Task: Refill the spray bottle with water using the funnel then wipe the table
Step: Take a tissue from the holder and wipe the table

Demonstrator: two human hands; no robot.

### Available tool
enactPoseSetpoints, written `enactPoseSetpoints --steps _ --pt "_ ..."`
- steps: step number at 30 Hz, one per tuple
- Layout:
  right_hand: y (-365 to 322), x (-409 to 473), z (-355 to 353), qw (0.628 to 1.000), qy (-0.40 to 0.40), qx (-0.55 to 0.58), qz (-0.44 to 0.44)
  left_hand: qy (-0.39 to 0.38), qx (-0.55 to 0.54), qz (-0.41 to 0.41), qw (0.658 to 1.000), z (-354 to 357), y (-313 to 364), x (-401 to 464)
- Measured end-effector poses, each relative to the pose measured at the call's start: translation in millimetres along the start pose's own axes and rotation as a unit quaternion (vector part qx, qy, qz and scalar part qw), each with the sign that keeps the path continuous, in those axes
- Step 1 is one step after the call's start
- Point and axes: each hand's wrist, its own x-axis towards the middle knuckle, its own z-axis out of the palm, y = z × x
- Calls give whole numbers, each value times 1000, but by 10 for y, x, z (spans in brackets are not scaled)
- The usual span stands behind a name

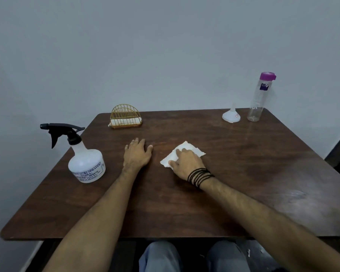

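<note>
Your right hand (185, 163) lay flat on a white paper napkin (182, 155) near the middle of the brown wooden counter (243, 173); its fingers (180, 153) were spread a little and pressed the napkin down, not closed around it. Black thread bands (199, 176) were wound around that wrist. Your left hand (137, 154) rested palm down on the bare wood just beside the napkin, with the fingers apart and holding nothing.

The spray bottle (85, 161) stood upright near the left edge of the counter, well apart from both hands, with its black trigger head (62, 132) screwed on and the nozzle pointing left. On its white label you could read "AGRI SPRAYER" and "(INDIA)"; the smaller lines below were too blurred to read.

At the far right corner the white funnel (231, 115) sat with the wide mouth down and the spout up, with a small red-marked sticker on it. Just beside it stood a clear water bottle (258, 99) with a purple cap; its dark blue label was not readable. At the far left a golden wire holder (126, 116) kept folded white napkins.
</note>
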Motion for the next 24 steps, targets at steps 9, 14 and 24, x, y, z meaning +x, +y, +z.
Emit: enactPoseSetpoints --steps 9,14,24 --pt "103 88 -152 985 -64 85 -133 6 2 -2 1000 -2 23 4" --pt "242 422 -408 937 -134 323 -23 5 -4 0 1000 -9 18 3" --pt "273 661 -83 996 25 89 7 14 -5 2 1000 -8 21 1"
